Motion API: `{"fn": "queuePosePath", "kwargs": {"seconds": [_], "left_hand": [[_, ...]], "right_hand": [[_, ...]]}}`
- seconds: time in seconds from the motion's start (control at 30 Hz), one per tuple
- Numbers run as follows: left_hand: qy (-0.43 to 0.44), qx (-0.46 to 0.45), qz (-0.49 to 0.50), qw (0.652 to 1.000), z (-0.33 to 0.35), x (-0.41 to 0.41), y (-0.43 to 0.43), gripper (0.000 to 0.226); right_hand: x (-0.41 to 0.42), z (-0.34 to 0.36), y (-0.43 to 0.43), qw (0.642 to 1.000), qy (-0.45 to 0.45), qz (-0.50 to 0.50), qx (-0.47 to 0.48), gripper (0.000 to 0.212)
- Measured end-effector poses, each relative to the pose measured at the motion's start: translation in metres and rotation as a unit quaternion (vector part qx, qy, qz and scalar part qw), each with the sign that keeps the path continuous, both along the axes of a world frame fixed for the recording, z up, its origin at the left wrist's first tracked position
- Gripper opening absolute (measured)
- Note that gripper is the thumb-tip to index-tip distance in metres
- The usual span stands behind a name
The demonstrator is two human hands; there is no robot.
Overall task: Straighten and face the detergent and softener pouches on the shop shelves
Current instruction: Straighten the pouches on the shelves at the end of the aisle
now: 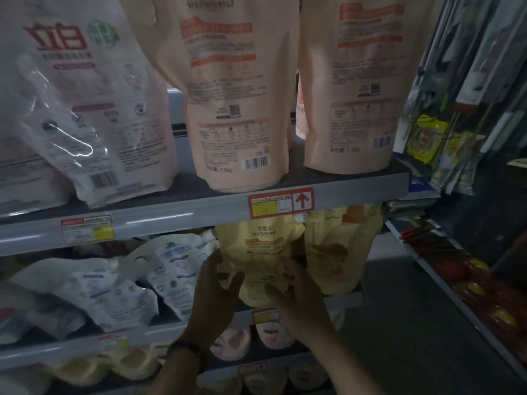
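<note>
1. Hands flank one yellow pouch (261, 252) at lower centre of the frame. It stands on the middle shelf (159, 329), its top just under the upper shelf (171, 218).
2. The left hand (216, 286) lies along the pouch's left edge with fairly straight fingers. Its grip is released, pressing rather than clasping, probably to steady that side.
3. The right hand (298, 300) bends its fingers onto the pouch's lower front, with the thumb lower down. Its grip looks clenched on the pouch, though the dim light makes this less than certain.
4. Holding both sides at once seems meant to square the pouch upright, with its printed front facing out at the shelf edge.
5. A second yellow pouch (333, 252) stands just beside it on the right, so any turn needs care not to drag the neighbour askew.
6. At lower left, white pouches (171, 269) slump and lean on the same shelf, and they look unstraightened.
7. Across the top of the frame, two peach pouches (236, 109) show barcodes and small print. Their backs seem to face outward, so they likely need turning.
</note>
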State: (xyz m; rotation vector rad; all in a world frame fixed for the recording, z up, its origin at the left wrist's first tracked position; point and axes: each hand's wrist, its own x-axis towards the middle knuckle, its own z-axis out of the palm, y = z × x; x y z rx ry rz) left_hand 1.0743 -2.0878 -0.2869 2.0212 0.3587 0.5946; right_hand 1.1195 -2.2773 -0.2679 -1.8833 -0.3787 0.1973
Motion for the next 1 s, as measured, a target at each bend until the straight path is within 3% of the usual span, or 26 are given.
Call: {"fn": "queuePosePath", "kwargs": {"seconds": [0.23,0.4,0.6,1.0], "left_hand": [[0.000,0.022,-0.003,1.000,0.010,0.007,0.011,0.041],[0.020,0.079,0.034,0.996,0.014,0.018,0.013,0.012],[0.027,0.066,0.044,0.996,0.009,0.020,0.020,0.018],[-0.041,0.039,-0.005,0.998,0.007,0.018,0.017,0.029]], "right_hand": [[-0.004,0.008,0.012,1.000,0.002,0.016,-0.003,0.065],[-0.004,0.010,0.011,1.000,0.010,0.019,-0.010,0.068],[-0.004,0.004,0.011,1.000,0.006,0.026,-0.003,0.068],[0.000,0.007,0.014,0.999,0.007,-0.017,0.040,0.067]]}}
